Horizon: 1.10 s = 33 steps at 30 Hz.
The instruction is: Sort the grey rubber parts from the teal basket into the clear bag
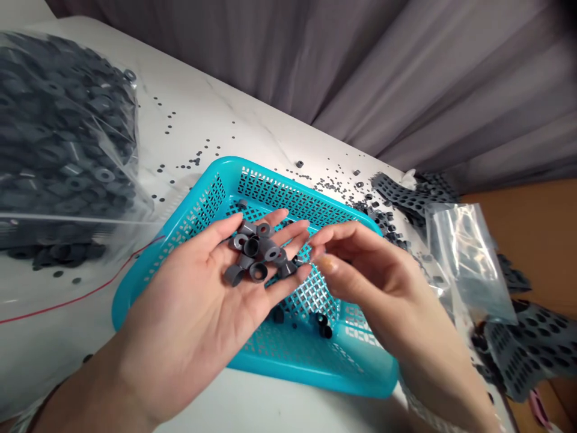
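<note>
Your open left grip [202, 300] cupped gray rubber rings [256, 249]; your curled, empty right grip [360, 270] hovered just beside them.

A dozen or so short grey rubber bushings [265, 249] lie heaped loose on my open left grip [193, 300], some on end with holes showing, others on their sides. One sits at 6 o'clock of the heap, another at 7. My right grip [360, 270] hovers at 3 o'clock, its fingertips just beside the heap.
</note>
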Available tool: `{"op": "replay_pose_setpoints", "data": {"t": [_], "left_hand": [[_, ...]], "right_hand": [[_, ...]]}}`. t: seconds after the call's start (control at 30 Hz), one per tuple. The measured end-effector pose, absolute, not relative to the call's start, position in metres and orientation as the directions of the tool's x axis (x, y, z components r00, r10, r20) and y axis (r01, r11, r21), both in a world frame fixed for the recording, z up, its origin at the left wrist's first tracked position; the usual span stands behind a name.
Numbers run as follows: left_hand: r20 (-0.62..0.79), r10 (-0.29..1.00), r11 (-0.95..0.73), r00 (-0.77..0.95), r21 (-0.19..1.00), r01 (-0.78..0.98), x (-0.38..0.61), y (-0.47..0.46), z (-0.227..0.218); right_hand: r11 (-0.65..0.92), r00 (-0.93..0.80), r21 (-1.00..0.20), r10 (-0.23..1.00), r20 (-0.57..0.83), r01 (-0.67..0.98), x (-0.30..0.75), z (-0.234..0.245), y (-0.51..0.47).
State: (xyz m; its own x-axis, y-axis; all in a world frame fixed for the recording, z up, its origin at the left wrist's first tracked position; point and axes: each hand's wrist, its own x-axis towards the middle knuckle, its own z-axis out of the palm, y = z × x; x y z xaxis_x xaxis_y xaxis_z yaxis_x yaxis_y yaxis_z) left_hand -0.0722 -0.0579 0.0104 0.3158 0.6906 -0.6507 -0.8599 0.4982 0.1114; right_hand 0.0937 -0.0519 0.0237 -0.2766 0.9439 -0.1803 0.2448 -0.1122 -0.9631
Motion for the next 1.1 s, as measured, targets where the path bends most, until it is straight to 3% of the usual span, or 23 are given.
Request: {"op": "replay_pose_setpoints", "data": {"t": [0.1, 0.23, 0.4, 0.5, 0.63, 0.77, 0.97, 1.1], "left_hand": [[-0.618, 0.698, 0.510, 0.362, 0.073, -0.857, -0.072, -0.059, 0.009], [-0.572, 0.722, 0.517, 0.388, 0.074, -0.853, -0.071, -0.063, 0.007], [-0.595, 0.720, 0.507, 0.356, 0.101, -0.856, -0.070, -0.061, 0.010], [-0.618, 0.710, 0.495, 0.337, 0.097, -0.864, -0.069, -0.059, 0.014], [-0.653, 0.691, 0.448, 0.310, 0.051, -0.892, -0.070, -0.057, 0.016], [-0.630, 0.717, 0.407, 0.298, 0.032, -0.913, -0.069, -0.059, 0.015], [-0.618, 0.722, 0.371, 0.312, -0.035, -0.928, -0.067, -0.062, 0.012], [-0.587, 0.749, 0.399, 0.307, 0.030, -0.916, -0.066, -0.063, 0.013]], "right_hand": [[0.005, -0.268, -0.892, 0.955, -0.130, 0.453, 0.089, 0.022, -0.056], [-0.007, -0.295, -0.891, 0.942, -0.158, 0.454, 0.084, 0.020, -0.057], [-0.054, -0.320, -0.962, 0.937, -0.142, 0.267, 0.087, 0.018, -0.054], [-0.193, -0.304, -0.974, 0.927, -0.220, 0.117, 0.093, 0.018, -0.051], [-0.432, -0.386, -0.887, 0.856, -0.345, -0.165, 0.101, 0.023, -0.044], [-0.539, -0.487, -0.802, 0.790, -0.373, -0.259, 0.103, 0.030, -0.043], [-0.561, -0.485, -0.806, 0.767, -0.420, -0.188, 0.090, 0.030, -0.056], [-0.304, -0.362, -0.940, 0.868, -0.339, 0.152, 0.079, 0.028, -0.067]]}}
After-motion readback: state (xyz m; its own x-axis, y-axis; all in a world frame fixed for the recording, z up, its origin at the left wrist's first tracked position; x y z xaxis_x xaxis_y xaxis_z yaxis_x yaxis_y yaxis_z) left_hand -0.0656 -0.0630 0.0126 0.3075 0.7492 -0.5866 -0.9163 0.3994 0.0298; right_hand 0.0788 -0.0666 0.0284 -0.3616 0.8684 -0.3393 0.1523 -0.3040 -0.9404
